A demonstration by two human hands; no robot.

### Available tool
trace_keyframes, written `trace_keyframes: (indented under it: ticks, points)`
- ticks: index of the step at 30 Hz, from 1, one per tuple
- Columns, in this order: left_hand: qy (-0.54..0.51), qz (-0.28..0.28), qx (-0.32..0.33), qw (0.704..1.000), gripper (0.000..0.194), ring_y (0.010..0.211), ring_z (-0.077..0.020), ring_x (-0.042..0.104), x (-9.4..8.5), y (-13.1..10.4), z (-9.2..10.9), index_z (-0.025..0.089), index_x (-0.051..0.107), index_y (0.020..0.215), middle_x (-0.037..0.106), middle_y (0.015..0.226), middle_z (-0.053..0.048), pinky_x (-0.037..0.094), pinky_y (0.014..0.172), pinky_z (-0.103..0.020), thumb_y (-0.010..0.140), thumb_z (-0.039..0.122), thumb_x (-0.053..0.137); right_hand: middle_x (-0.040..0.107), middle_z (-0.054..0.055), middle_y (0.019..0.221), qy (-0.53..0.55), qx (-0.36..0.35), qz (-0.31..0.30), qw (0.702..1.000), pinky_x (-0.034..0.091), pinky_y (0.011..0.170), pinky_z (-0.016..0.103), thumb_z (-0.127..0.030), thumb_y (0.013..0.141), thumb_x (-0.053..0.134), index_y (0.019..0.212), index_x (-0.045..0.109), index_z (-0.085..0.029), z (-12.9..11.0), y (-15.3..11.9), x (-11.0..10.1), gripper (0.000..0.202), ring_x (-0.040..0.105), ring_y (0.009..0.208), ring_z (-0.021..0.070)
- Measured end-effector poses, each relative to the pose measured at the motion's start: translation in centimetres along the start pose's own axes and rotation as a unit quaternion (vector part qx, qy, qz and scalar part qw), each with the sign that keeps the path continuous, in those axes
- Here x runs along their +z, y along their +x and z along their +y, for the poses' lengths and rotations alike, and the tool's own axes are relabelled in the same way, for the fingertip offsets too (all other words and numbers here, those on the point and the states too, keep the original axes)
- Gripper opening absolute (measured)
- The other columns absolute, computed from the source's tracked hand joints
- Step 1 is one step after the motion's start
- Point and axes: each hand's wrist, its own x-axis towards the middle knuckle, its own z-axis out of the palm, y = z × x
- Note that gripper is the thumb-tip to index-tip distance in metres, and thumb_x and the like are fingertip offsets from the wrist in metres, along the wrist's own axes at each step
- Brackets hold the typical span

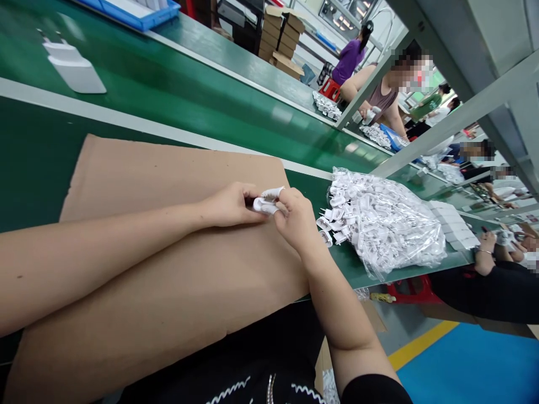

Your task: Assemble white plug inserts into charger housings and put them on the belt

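Above the sheet of brown cardboard [177,269], both hands meet around a small white plastic piece [261,206], which looks like a charger part. My left hand [229,206] pinches it from the left side, with its fingertips partly hidden. From the right, my right hand [298,220] closes on the same piece; white coverings show on some of its fingers. To the right of that hand, a clear plastic bag [391,219] is full of white plug parts, and several loose ones [337,221] spill from its mouth.
A white plug adapter [76,66] lies on the green conveyor belt [177,109] ahead. Beyond it stands a blue tray [147,19]. White blocks [453,224] sit behind the bag. A metal frame post [374,81] rises at the right. Co-workers sit along the line.
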Motion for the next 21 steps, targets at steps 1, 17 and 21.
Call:
trace_keyframes:
  ticks: [1,17,21]
  points:
    - [-0.004,-0.001,-0.001,1.0,0.033,0.075,-0.0194,0.062,0.0,0.0,0.0,0.021,0.071,0.08,0.069,0.079,-0.001,0.043,0.063,-0.028,0.07,0.052,0.077,0.068,0.005,0.101,0.0,0.001,-0.007,1.0,0.048,0.086,0.031,-0.001,0.077,0.049,0.096,0.064,-0.021,-0.1,0.2,-0.1,0.031,0.061,0.101,0.0215]
    - [0.05,0.014,-0.048,0.997,0.04,0.081,-0.0258,0.068,-2.0,3.0,0.0,0.02,0.078,0.09,0.074,0.085,-0.004,0.051,0.068,-0.032,0.07,0.055,0.079,0.064,0.01,0.13,0.264,0.096,0.184,0.942,0.056,0.093,0.035,-0.039,0.086,0.071,0.141,0.058,-0.025,1.9,-0.3,2.6,0.058,0.066,0.103,0.0197]
    - [0.127,0.219,-0.124,0.96,0.035,0.093,-0.0292,0.069,-7.1,8.2,-2.0,0.018,0.076,0.094,0.075,0.095,-0.008,0.051,0.079,-0.035,0.069,0.043,0.08,0.067,0.009,0.11,0.257,0.096,0.196,0.942,0.056,0.085,0.036,-0.044,0.092,0.064,0.126,0.067,-0.022,2.8,0.0,2.9,0.041,0.064,0.087,0.0187]
